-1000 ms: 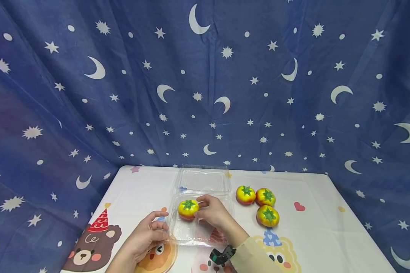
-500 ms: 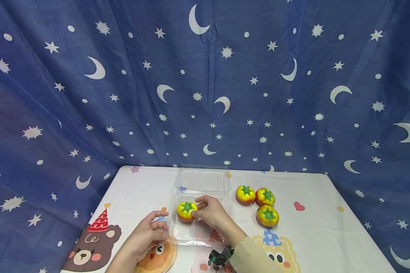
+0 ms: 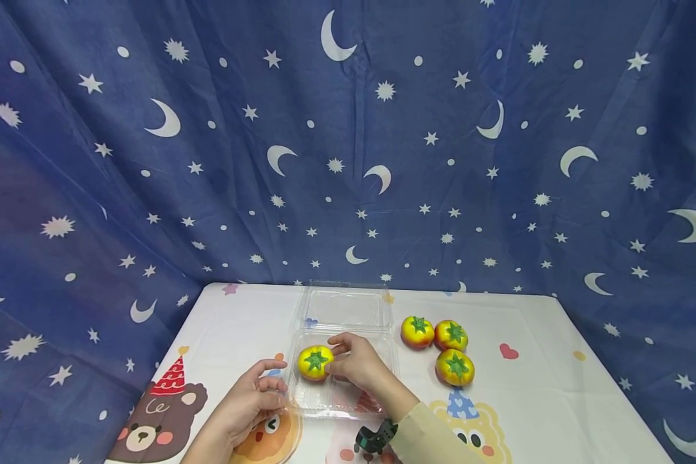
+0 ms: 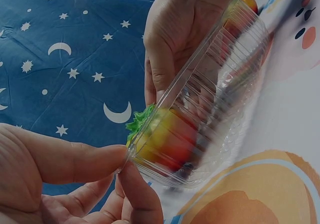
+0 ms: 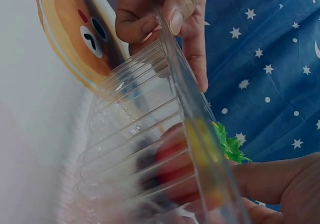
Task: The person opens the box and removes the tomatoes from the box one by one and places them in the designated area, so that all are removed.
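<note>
A hinged clear plastic box (image 3: 310, 399) lies with its lid (image 3: 347, 308) folded back on the far side. In its left part sits a yellow-red tomato (image 3: 314, 362) with a green leafy top. My right hand (image 3: 356, 364) holds this tomato from its right side, thumb and fingers reaching over the box wall. At the near left corner, my left hand (image 3: 252, 396) pinches the box rim between thumb and forefinger, as the left wrist view shows on the rim (image 4: 131, 151). Through the ribbed wall in the right wrist view the tomato (image 5: 175, 166) looks blurred.
To the right of the box a group of three similar tomatoes (image 3: 450, 335) stands on the table. The white tablecloth (image 3: 533, 399) carries printed cartoon animals. A dark blue curtain (image 3: 452, 180) with moons and stars hangs behind the table's far edge.
My right hand and the tomato have shifted slightly left and toward me inside the box. My left hand stays at the box corner.
</note>
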Demonstrator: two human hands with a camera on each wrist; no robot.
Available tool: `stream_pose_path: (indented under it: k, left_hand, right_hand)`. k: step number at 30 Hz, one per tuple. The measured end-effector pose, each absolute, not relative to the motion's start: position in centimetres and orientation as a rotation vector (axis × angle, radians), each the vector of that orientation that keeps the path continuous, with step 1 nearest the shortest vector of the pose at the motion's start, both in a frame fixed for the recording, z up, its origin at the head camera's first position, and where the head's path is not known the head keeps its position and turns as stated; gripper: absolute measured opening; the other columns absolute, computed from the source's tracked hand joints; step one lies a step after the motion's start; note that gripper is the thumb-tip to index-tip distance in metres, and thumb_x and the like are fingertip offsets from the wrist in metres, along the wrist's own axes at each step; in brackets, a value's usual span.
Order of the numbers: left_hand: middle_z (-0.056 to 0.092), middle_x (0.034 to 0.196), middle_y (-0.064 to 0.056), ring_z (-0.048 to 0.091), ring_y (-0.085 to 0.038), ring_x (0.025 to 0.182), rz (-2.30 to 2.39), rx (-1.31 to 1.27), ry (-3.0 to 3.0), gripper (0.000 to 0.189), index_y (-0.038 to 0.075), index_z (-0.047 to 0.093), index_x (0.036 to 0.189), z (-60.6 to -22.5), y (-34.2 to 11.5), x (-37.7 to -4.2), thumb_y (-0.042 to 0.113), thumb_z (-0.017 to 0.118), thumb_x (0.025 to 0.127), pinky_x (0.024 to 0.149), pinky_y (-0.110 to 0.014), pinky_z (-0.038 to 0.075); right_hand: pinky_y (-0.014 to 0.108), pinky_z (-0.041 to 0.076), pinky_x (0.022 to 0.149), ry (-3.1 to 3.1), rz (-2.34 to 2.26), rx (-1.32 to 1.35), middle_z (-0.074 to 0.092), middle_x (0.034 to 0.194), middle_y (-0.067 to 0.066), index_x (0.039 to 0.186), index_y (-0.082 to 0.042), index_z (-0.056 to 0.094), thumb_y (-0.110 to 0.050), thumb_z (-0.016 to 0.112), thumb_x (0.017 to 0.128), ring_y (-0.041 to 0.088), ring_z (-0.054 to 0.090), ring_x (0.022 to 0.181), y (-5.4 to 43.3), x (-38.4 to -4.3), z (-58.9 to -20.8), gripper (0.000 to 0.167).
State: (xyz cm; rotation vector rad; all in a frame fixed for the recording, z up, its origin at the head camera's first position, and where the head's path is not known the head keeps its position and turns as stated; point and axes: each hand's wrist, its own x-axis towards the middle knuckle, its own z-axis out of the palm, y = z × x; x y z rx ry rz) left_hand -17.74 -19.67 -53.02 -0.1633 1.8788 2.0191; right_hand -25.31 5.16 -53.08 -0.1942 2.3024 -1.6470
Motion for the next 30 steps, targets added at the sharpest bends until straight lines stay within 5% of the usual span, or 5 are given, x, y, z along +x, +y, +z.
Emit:
stream_pose_path:
  k: [7, 17, 30]
  left_hand:
    - [0.066, 0.096, -0.004, 0.063, -0.018, 0.078, 2.025, -0.159, 1.876, 0.083, 0.001, 0.036, 0.155, -52.98, -19.62, -17.66, -0.007, 0.071, 0.081, 0.074, -0.033, 0.059]
    - [0.067, 0.097, -0.004, 0.063, -0.018, 0.078, 2.026, -0.162, 1.874, 0.083, 0.001, 0.037, 0.155, -52.99, -19.61, -17.63, -0.007, 0.071, 0.081, 0.074, -0.034, 0.059]
    - [0.066, 0.097, -0.004, 0.063, -0.018, 0.078, 2.028, -0.16, 1.869, 0.083, 0.001, 0.036, 0.155, -53.03, -19.65, -17.73, -0.008, 0.071, 0.08, 0.073, -0.033, 0.059]
  right_hand:
    - [0.033, 0.062, 0.077, 2.35, -1.582, -0.227, 0.067, 0.108, 0.012, 0.133, -0.003, 0.069, 0.0, 0.089, 0.075, 0.023, 0.065, 0.091, 5.17, -25.25, -53.09, 0.061]
    - [0.044, 0.064, 0.095, 2.366, -1.579, -0.28, 0.071, 0.133, 0.014, 0.137, -0.006, 0.067, -0.001, 0.087, 0.08, 0.031, 0.072, 0.118, 5.04, -25.28, -53.29, 0.06]
    - [0.046, 0.063, 0.094, 2.396, -1.544, -0.293, 0.073, 0.119, 0.01, 0.13, -0.005, 0.071, -0.002, 0.086, 0.082, 0.025, 0.072, 0.105, 5.0, -25.11, -52.84, 0.05]
